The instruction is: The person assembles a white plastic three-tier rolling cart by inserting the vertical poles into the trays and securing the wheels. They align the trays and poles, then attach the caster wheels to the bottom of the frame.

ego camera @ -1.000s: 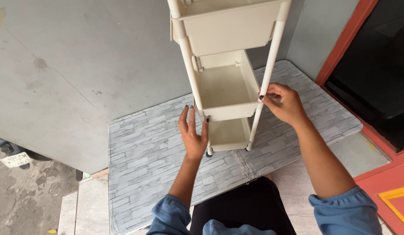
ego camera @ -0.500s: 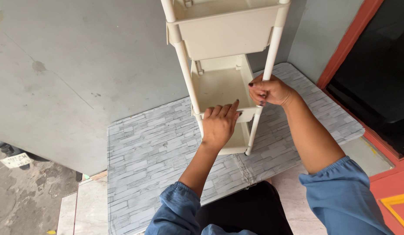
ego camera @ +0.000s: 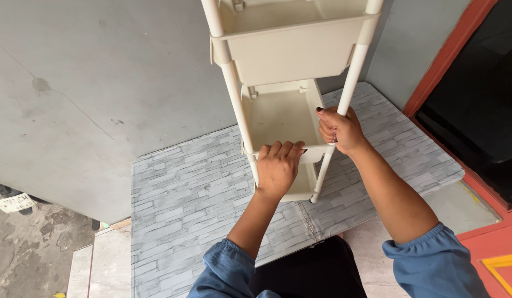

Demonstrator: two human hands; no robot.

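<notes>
Head view looks down on a cream plastic shelf rack [ego camera: 289, 83] standing on a grey brick-patterned mat [ego camera: 195, 198] laid against a grey wall [ego camera: 101, 83]. 3 trays show, stacked between white corner poles: the top tray [ego camera: 292, 52], the middle tray [ego camera: 280, 118] and the bottom tray [ego camera: 300, 185], mostly hidden behind the hands. Judging by this, the rack looks largely put together and upright, with all visible trays already seated on the poles; what remains seems to be settling or pressing the middle tray at its near edge, though the joints themselves are too small to read.

Left hand [ego camera: 278, 168] lies over the near rim of the middle tray, its fingers [ego camera: 280, 149] close together and curled over the edge, pressing on it. Right hand [ego camera: 338, 129] is closed in a fist around the near right pole [ego camera: 349, 83] just where the middle tray meets it, fingers wrapped tight. Both blue sleeves [ego camera: 432, 265] sit near the bottom. A red door frame [ego camera: 449, 55] stands at the right.
</notes>
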